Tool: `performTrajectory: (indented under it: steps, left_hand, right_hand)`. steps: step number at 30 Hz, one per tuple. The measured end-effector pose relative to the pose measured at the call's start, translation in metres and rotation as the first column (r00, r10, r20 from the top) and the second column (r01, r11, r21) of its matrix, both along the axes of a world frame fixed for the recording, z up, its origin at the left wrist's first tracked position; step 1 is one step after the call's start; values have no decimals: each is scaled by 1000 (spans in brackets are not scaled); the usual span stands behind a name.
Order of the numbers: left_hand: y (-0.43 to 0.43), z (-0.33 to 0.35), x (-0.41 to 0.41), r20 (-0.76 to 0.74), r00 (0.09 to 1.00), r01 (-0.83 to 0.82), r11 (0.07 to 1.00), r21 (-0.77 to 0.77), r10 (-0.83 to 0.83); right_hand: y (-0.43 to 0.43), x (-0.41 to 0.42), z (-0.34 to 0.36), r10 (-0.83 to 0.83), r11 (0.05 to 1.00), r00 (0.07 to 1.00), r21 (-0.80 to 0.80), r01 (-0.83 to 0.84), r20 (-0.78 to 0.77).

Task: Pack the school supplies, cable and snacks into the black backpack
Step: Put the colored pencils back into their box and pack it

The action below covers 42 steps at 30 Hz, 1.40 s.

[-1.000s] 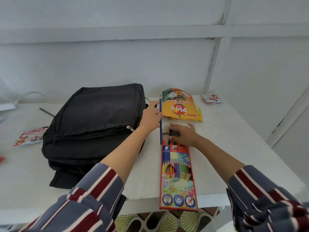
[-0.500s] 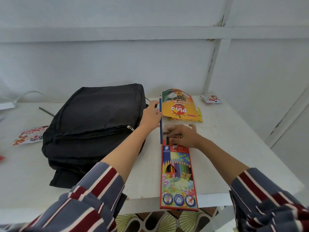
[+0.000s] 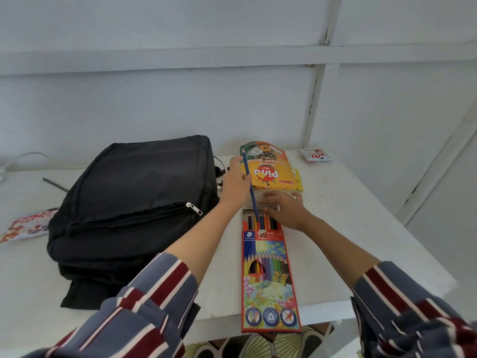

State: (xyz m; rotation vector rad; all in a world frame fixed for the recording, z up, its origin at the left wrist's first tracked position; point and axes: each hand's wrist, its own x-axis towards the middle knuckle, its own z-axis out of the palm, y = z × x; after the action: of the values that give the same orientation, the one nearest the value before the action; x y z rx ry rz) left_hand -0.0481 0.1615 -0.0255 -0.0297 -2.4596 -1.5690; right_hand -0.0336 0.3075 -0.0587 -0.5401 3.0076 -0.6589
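Note:
The black backpack [image 3: 134, 200] lies flat on the white table [image 3: 348, 228], zipped shut. A red box of coloured pencils [image 3: 268, 277] lies in front of me, its far end open with several pencil ends sticking out. My left hand [image 3: 236, 183] pinches a blue pencil [image 3: 249, 184], whose lower tip sits among the pencils at the box mouth. My right hand [image 3: 284, 206] lies over the box's open flap, fingers spread flat. Behind them is a yellow snack pouch [image 3: 271, 169], and a small red-and-white snack packet [image 3: 313, 155] lies at the far right.
A printed snack wrapper [image 3: 25, 226] lies at the left edge. A thin dark stick [image 3: 55, 184] and a white cable [image 3: 23, 158] lie behind the backpack by the wall. The pencil box overhangs the table's near edge.
The blue pencil has tilted, its lower tip moving into the row of pencils at the box mouth. My right hand has slid slightly, uncovering more pencil ends.

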Motion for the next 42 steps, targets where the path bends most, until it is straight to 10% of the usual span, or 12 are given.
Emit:
performTrajectory:
  steps: [20,36,42]
  left_hand:
    - [-2,-19,0,162,981,142,965,-219,-108]
    - [-4,-17,10,392,895,417,710,-568,-212]
    - [-11,-21,11,294,943,288,818,-498,-154]
  right_hand:
    - [1,-2,4,26,999,998,40,-28,52]
    - [-1,0,4,60,950,997,305,-72,47]
    - [-4,-7,3,-22,989,999,150,14,50]
